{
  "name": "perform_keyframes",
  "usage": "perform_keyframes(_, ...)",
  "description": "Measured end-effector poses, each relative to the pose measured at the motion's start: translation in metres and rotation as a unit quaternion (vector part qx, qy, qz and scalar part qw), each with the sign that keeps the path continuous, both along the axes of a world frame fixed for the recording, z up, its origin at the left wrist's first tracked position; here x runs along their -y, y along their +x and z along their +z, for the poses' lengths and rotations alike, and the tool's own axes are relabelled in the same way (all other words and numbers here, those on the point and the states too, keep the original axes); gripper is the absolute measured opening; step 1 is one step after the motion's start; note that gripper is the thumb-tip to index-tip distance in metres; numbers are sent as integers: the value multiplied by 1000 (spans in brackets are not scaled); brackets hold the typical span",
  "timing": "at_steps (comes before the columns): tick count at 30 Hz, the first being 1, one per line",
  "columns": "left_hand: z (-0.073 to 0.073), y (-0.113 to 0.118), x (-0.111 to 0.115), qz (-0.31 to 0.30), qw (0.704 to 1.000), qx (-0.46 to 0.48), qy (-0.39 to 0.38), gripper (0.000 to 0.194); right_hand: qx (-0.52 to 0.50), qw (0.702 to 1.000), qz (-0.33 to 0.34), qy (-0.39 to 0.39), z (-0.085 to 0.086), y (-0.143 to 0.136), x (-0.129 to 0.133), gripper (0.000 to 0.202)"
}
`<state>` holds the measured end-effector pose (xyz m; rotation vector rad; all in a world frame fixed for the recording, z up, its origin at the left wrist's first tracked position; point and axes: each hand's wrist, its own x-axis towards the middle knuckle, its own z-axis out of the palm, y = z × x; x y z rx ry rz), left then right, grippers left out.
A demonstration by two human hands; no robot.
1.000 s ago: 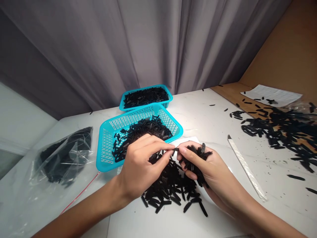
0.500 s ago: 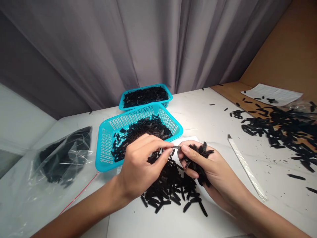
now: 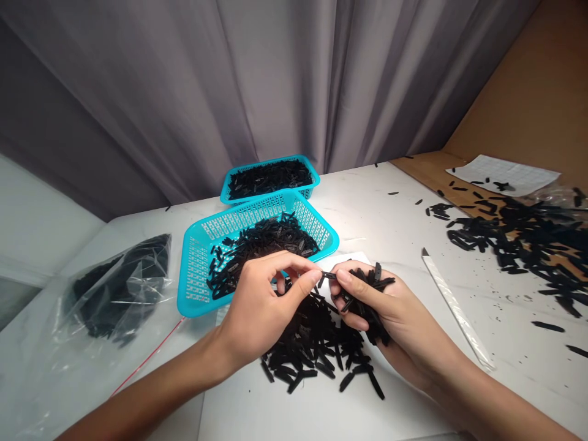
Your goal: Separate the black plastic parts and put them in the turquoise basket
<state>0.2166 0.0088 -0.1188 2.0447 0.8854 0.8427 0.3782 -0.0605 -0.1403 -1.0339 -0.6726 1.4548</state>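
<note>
My left hand (image 3: 271, 300) pinches one end of a small black strip (image 3: 328, 275) between thumb and forefinger. The thumb and forefinger of my right hand (image 3: 381, 300) hold the strip's other end, while its palm and other fingers cup a bunch of black pieces (image 3: 365, 294). Beneath both hands, a loose pile of black pieces (image 3: 316, 343) lies on a white sheet. Just behind my left hand stands a blue basket (image 3: 193, 245) partly filled with the same pieces.
A second blue basket (image 3: 225, 190), full of black pieces, stands farther back. At the left lies a clear plastic bag (image 3: 124, 288) with black contents. A white-handled blade (image 3: 457, 312) is right of my hands, with scattered black pieces (image 3: 514, 236) and paper (image 3: 509, 174) beyond.
The strip between my hands has turned slightly, and my left hand's fingers have shifted a little. My right hand has barely moved and still cups the bunch.
</note>
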Motion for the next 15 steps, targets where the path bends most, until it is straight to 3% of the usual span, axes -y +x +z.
perform_keyframes(3, 0, -3, -7, 16, 1000, 14, 0, 11, -15, 1000, -5, -9, -1, 0, 0, 28)
perform_keyframes(5, 1, -5, -15, 65, 996, 50, 26, 7, -31, 999, -13, -28, 0, 0, 0, 26)
perform_keyframes(7, 3, -8, -21, 120, 988, 86, 55, 16, -49, 997, -17, -52, 0, 0, 0, 25)
perform_keyframes(9, 5, -8, -22, 126, 986, 78, 73, 24, -59, 996, -12, -68, 1, -1, 0, 27)
perform_keyframes(12, 3, -5, -12, -2, 995, -1, 103, 15, -42, 997, 0, -62, 0, -3, 0, 28)
perform_keyframes(15, -4, -2, 1, -120, 977, -49, 167, 6, 3, 1000, 11, -24, -5, -7, 1, 30)
